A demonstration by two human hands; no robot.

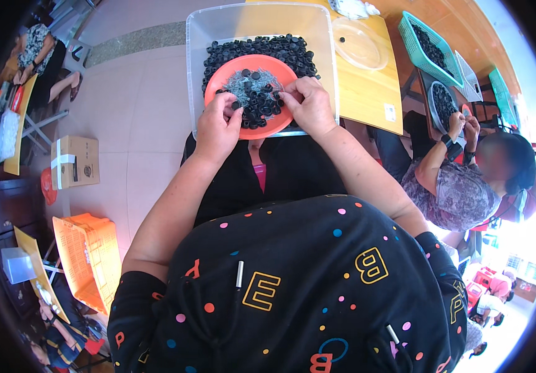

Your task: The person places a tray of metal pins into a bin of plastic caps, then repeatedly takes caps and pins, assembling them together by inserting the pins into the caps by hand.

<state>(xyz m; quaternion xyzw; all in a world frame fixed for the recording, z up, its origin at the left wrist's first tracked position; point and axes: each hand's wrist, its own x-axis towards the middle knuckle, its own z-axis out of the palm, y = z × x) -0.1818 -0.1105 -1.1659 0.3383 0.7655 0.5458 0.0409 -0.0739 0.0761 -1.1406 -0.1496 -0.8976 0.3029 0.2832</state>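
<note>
A round orange-red plate (223, 69) rests at the near part of a clear plastic bin (196, 46). On it lie thin silvery screw- or pin-like pieces (238, 82) and a heap of small black round caps (257, 107). My left hand (217, 127) is at the plate's left edge, thumb and fingertips closed on a black cap (236, 105). Over the right rim, my right hand (311, 107) has its fingertips pinched together beside the caps. What it holds, if anything, is too small to make out.
Many more black caps (280, 46) fill the bin behind the plate. To the right stands a yellow table (370, 93) with a clear round lid (367, 46). Beyond it, a co-worker (451, 186) handles pieces near a green basket (426, 46). An orange crate (88, 261) and cardboard box (80, 161) stand left.
</note>
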